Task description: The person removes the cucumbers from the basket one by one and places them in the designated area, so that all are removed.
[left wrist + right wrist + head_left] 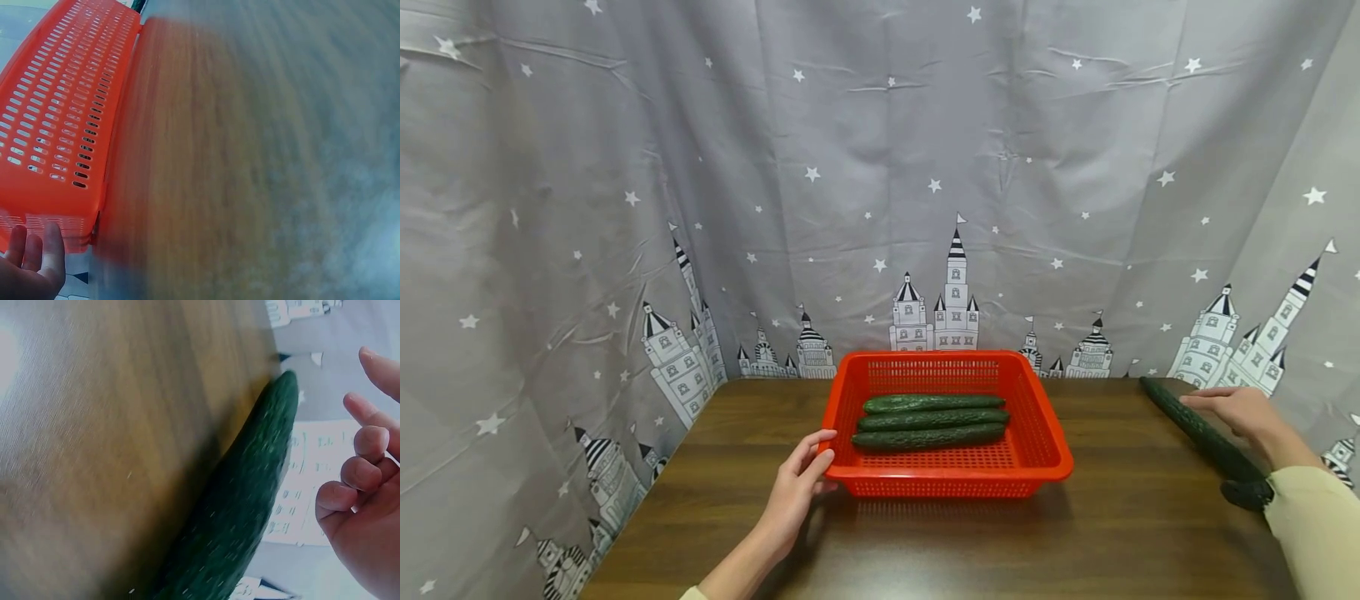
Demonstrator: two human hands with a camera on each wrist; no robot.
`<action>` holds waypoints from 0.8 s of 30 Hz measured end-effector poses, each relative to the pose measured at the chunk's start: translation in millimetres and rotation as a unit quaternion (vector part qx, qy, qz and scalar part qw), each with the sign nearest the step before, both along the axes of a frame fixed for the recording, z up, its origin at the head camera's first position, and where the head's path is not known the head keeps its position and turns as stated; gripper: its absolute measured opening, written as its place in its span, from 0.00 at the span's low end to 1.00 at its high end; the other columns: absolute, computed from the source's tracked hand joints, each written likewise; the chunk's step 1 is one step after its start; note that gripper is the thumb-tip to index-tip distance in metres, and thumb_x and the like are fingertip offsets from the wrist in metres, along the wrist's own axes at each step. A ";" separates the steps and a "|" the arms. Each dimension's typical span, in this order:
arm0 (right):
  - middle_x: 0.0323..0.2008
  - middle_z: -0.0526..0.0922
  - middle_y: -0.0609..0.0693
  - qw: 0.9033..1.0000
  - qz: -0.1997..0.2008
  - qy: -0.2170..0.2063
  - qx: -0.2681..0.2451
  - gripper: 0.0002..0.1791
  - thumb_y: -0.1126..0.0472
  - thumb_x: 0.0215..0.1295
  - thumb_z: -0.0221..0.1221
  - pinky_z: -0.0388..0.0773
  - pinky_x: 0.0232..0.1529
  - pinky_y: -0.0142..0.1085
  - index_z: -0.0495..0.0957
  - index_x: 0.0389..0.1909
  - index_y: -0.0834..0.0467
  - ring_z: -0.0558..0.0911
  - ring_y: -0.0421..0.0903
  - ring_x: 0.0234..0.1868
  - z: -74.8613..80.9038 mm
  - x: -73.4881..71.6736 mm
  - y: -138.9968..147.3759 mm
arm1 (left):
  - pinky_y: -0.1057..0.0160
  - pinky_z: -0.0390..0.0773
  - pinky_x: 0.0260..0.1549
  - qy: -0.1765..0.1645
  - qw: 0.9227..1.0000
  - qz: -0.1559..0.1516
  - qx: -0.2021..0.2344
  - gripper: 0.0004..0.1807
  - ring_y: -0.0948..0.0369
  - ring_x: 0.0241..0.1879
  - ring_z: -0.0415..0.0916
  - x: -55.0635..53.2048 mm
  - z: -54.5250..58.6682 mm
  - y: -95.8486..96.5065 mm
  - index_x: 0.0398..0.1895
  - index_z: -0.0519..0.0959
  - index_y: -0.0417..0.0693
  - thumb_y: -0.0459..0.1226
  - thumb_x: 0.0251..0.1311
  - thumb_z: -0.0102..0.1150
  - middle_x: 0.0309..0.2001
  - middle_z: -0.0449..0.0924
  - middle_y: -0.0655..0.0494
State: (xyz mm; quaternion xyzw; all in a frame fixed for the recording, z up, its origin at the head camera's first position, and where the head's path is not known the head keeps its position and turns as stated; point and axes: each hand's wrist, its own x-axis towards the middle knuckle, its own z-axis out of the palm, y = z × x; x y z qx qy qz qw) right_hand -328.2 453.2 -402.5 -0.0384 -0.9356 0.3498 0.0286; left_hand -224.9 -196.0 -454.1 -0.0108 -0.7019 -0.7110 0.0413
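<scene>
A red plastic basket (951,473) with slotted walls stands on the wooden table. Three dark green cucumbers (932,420) lie side by side in it. My left hand (797,475) holds the basket's left rim near the front corner; the left wrist view shows fingers (53,250) against the end wall. Another cucumber (231,506) lies slanted at the table's right side. Beside its far half is my right hand (1243,417), its fingers loosely bent and apart from the cucumber in the right wrist view.
The brown wooden table (925,550) reaches back to a grey curtain (850,167) printed with stars and castles. Close behind the basket hangs this curtain, which also runs along the left and right sides. A black piece (1247,494) sits at my right wrist.
</scene>
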 end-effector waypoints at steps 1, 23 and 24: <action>0.36 0.80 0.67 1.000 0.001 0.001 -0.003 0.33 0.42 0.65 0.64 0.73 0.23 0.39 0.81 0.54 0.69 0.68 0.42 0.22 1.1 -1.9 -2.9 | 0.57 0.82 0.43 0.000 1.000 0.000 0.001 0.22 0.58 0.44 0.79 0.0 0.0 0.0 0.65 0.72 0.49 0.42 0.71 0.57 0.60 0.75 0.43; 0.31 0.81 0.43 0.996 0.080 0.007 -0.034 0.35 0.46 0.65 0.66 0.67 0.21 0.34 0.75 0.63 0.69 0.60 0.34 0.16 46.3 -27.0 -78.3 | 0.57 0.82 0.43 0.001 1.000 0.003 0.001 0.22 0.58 0.46 0.79 0.5 0.1 0.7 0.66 0.72 0.49 0.42 0.72 0.57 0.60 0.75 0.43; 0.33 0.83 0.44 0.996 0.082 0.007 -0.035 0.35 0.46 0.65 0.66 0.67 0.21 0.35 0.75 0.62 0.69 0.60 0.35 0.16 47.6 -27.6 -81.3 | 0.57 0.82 0.43 0.002 1.000 0.002 0.000 0.22 0.58 0.46 0.78 0.5 0.1 0.8 0.66 0.72 0.49 0.42 0.72 0.57 0.60 0.75 0.43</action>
